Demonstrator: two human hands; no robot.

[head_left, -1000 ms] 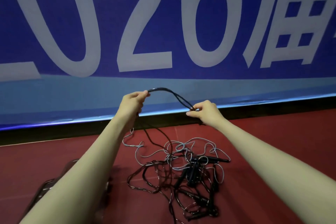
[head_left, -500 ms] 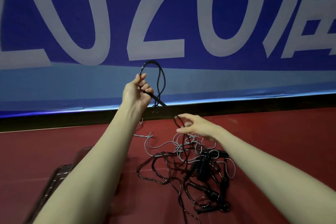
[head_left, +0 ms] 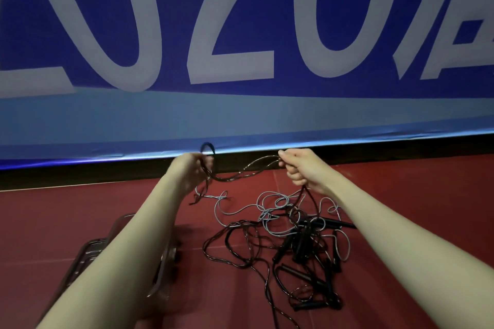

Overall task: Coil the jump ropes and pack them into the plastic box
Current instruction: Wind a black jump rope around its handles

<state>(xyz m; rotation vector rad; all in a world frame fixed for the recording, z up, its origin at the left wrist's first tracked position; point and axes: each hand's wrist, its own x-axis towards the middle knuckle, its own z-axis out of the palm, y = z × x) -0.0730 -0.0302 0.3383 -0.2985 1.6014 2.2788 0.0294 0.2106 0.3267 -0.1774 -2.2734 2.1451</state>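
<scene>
A black jump rope (head_left: 240,172) hangs in a sagging arc between my two raised hands. My left hand (head_left: 191,168) grips a small coiled loop of it that sticks up above the fingers. My right hand (head_left: 299,165) grips the rope further along, and the strand drops from it to the floor. Below lies a tangled heap of black and grey jump ropes (head_left: 291,238) with black handles. The clear plastic box (head_left: 88,254) sits on the floor at lower left, mostly hidden under my left forearm.
The floor (head_left: 401,195) is dark red matting. A large blue banner (head_left: 240,48) with white characters stands upright just behind the ropes, with a black strip along its base.
My left hand has come down with its loop of rope. My right hand has risen from the heap and taken hold of the rope, drawing a length out between the hands.
</scene>
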